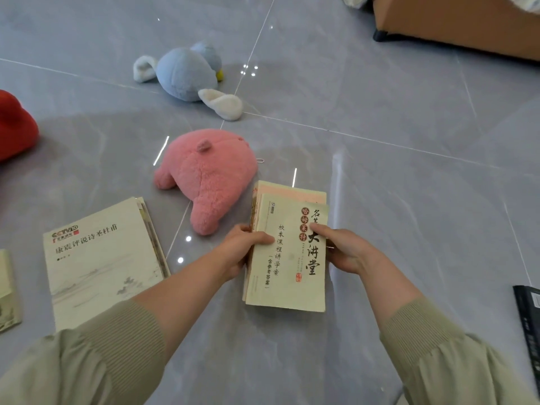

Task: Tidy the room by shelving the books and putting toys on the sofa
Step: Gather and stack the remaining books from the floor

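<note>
Grey glossy floor tiles (pixel 409 200), both hands closed on a small stack of books (pixel 287 276).

The left hand (pixel 239 247) grips the stack's left edge with the thumb on the cream top cover, and the right hand (pixel 342 249) holds the right edge the same way; a pink cover shows under the top book, and whether the stack rests on the tiles cannot be told. Just beyond the grip and to its left lies a pink plush toy (pixel 204 176), with a blue plush toy (pixel 184 74) farther off behind it. Left of the grip a large cream book (pixel 102 264) lies flat, well apart from a red toy (pixel 14 127) at the far edge. Right of the grip, at the frame's border, lies a dark book (pixel 529 325). Far ahead to the right stands brown furniture (pixel 455 21).
</note>
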Tool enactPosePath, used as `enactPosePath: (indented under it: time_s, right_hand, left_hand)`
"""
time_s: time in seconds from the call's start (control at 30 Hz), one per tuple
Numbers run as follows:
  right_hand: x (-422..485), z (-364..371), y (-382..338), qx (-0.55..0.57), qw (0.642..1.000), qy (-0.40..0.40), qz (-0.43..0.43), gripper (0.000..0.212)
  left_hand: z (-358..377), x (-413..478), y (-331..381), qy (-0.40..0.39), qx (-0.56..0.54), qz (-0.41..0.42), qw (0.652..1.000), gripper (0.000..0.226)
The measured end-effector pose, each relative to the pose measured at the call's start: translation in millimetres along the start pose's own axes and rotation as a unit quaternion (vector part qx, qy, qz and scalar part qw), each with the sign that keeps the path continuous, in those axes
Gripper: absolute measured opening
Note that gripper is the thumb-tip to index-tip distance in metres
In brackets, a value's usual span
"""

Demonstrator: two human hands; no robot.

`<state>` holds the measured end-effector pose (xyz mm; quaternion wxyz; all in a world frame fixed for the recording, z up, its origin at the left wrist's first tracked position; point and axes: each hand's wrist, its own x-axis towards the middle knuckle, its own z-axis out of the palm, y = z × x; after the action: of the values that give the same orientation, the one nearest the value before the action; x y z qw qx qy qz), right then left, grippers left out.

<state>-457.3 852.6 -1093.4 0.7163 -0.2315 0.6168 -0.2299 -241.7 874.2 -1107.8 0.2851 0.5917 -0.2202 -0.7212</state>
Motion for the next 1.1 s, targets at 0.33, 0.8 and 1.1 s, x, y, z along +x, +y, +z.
enactPosePath:
  time_s: [0.33,0.8,1.1]
  right_hand:
    - [-25.1,4.9,-16.6,-0.139,0.942,0.017,-0.305,0.071]
    - [-31.4,2.9,19.4,-0.299,0.921,-0.041,-0.246,0.095]
    - [-30.7,-0.8,21.3,-0.331,0.909,-0.071,-0.243,0.101]
  left_hand:
    - [-23.3,-12.0,37.7,-0.074,0.198,0.227,0.951,0.095]
    - [-27.4,0.6,12.6,-0.101,0.356,0.271,0.889,0.114]
    - [-30.2,-7.3,11.6,-0.088,0.428,0.342,0.832,0.099]
